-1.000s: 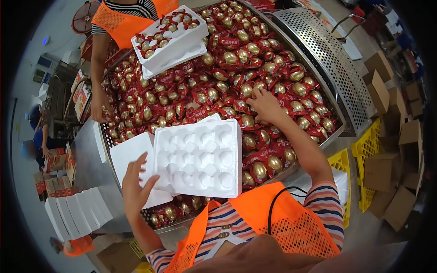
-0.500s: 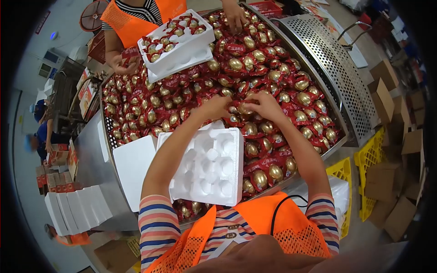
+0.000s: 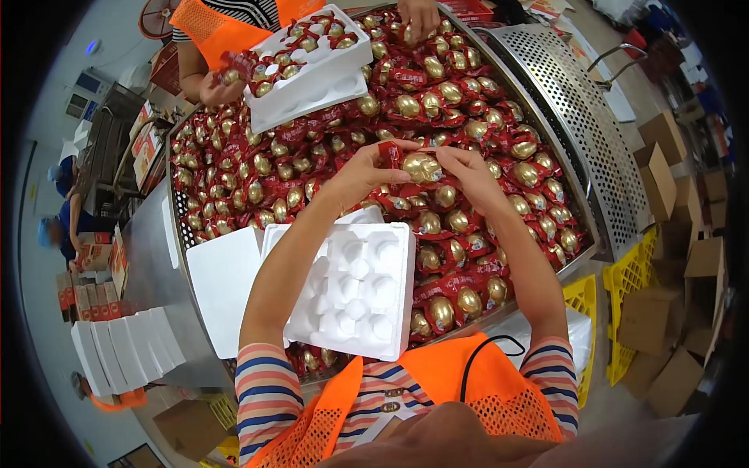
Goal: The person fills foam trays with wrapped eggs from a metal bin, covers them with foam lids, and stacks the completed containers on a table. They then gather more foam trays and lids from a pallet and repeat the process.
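Both my hands hold one gold egg in red wrapping (image 3: 422, 168) above the pile. My left hand (image 3: 372, 169) pinches it from the left, thumb and fingers on the red wrapper. My right hand (image 3: 466, 170) has its fingertips closed on the egg's right side. Under and around them lie many wrapped eggs (image 3: 441, 312) in a large metal tray (image 3: 581, 253). A white foam box (image 3: 363, 285) with round hollows, all bare, rests tilted on the pile by my left forearm. A flat white foam sheet (image 3: 226, 285) lies left of it.
Across the tray, a co-worker's hands (image 3: 222, 87) work beside a partly filled foam box (image 3: 308, 66). A perforated metal panel (image 3: 562, 117) flanks the right side. Stacked foam lids (image 3: 129, 351) stand at left; yellow crates (image 3: 628, 296) and cardboard boxes (image 3: 651, 327) are at right.
My hands have risen slightly from the pile with a wrapped egg now between them. The co-worker's hand at the left has lifted a wrapped egg toward their box.
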Action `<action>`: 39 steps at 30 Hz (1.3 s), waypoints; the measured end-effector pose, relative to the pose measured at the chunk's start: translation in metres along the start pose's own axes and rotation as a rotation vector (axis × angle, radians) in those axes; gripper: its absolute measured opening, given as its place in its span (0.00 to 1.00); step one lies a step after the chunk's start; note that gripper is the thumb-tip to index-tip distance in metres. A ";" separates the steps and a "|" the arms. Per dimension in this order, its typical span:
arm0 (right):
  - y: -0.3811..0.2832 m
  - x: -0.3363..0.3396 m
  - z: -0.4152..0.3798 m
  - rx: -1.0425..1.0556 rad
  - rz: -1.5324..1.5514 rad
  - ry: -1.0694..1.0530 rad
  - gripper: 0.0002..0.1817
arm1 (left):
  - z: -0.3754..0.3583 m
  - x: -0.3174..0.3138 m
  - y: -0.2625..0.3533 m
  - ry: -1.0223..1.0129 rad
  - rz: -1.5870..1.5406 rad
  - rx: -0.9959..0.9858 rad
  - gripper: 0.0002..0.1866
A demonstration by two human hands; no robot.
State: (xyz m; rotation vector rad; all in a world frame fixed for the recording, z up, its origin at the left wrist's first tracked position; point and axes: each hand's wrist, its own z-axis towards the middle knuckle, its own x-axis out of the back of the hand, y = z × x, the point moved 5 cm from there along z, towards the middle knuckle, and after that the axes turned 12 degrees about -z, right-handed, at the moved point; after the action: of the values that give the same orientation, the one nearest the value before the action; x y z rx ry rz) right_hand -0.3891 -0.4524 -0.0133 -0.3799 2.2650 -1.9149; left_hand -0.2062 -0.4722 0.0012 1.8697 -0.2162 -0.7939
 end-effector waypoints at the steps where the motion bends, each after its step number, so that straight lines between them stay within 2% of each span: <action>1: -0.005 -0.001 -0.003 0.007 -0.028 0.004 0.19 | -0.002 -0.002 0.002 0.004 -0.015 -0.032 0.29; 4: -0.018 -0.007 -0.010 0.076 -0.058 -0.028 0.19 | -0.011 -0.002 0.003 0.039 -0.068 -0.028 0.28; 7: -0.018 -0.014 -0.013 0.136 -0.081 -0.030 0.21 | -0.021 -0.005 0.008 0.007 -0.028 -0.060 0.28; 11: -0.025 -0.025 -0.027 0.190 -0.180 -0.006 0.22 | -0.043 -0.015 0.017 0.087 0.062 -0.072 0.26; 14: -0.021 -0.037 -0.031 0.260 -0.264 -0.054 0.23 | -0.066 -0.016 0.019 0.147 0.271 -0.211 0.24; 15: -0.017 -0.041 -0.031 0.266 -0.271 -0.100 0.24 | -0.088 -0.027 0.036 0.220 0.461 -0.340 0.24; 16: -0.023 -0.051 -0.031 0.175 -0.559 -0.091 0.25 | -0.110 -0.030 0.041 0.280 0.370 -0.326 0.24; 17: -0.008 -0.046 -0.026 0.083 -0.380 -0.091 0.26 | -0.140 -0.033 0.054 0.363 0.390 -0.334 0.25; 18: 0.007 -0.040 -0.020 -0.005 -0.198 -0.075 0.26 | -0.178 -0.035 0.069 0.417 0.328 -0.431 0.23; 19: -0.009 -0.046 -0.030 -0.173 -0.080 -0.004 0.23 | -0.213 -0.032 0.074 0.402 0.093 -0.644 0.23; 20: -0.003 -0.038 -0.025 0.107 -0.246 -0.162 0.22 | -0.265 -0.034 0.083 0.550 0.089 -0.715 0.24; 22: -0.005 -0.049 -0.025 0.317 -0.607 -0.131 0.21 | -0.378 -0.041 0.073 0.861 0.067 -0.876 0.25; 23: 0.005 -0.052 -0.023 0.323 -0.590 -0.173 0.20 | -0.429 -0.047 0.057 1.014 0.050 -0.966 0.25; 24: 0.019 -0.045 -0.013 0.384 -0.748 -0.215 0.17 | -0.477 -0.052 0.030 1.155 -0.032 -1.149 0.24; 25: 0.029 -0.048 -0.009 0.418 -0.748 -0.266 0.17 | -0.523 -0.052 -0.008 1.282 -0.130 -1.327 0.22; 27: 0.045 -0.051 -0.012 0.245 -0.860 -0.301 0.18 | -0.602 -0.070 -0.111 1.494 -0.280 -1.567 0.22; 29: 0.057 -0.059 -0.010 0.188 -0.919 -0.316 0.18 | -0.649 -0.101 -0.231 1.800 -0.382 -1.569 0.21; 31: 0.064 -0.069 -0.004 0.188 -0.951 -0.327 0.18 | -0.658 -0.126 -0.362 1.918 -0.630 -1.635 0.21; 33: 0.070 -0.077 0.001 0.212 -0.977 -0.337 0.18 | -0.637 -0.148 -0.502 1.911 -1.039 -1.765 0.18; 34: 0.072 -0.081 0.004 0.219 -0.995 -0.341 0.18 | -0.622 -0.167 -0.559 1.941 -1.074 -1.811 0.18; 35: 0.074 -0.082 0.005 0.222 -1.006 -0.336 0.18 | -0.614 -0.183 -0.597 1.962 -1.102 -1.851 0.18; 37: 0.076 -0.085 0.008 0.233 -1.030 -0.328 0.18 | -0.611 -0.223 -0.646 2.398 -1.389 -1.989 0.12; 39: 0.078 -0.088 0.008 0.247 -1.053 -0.328 0.18 | -0.651 -0.262 -0.719 2.428 -1.383 -2.206 0.10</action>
State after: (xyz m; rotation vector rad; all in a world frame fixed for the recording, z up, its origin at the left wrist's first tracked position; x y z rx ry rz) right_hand -0.3104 -0.4232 -0.0955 -1.9592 1.6663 -2.2045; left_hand -0.1561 0.4623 -0.3640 0.8769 -3.3970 -1.3211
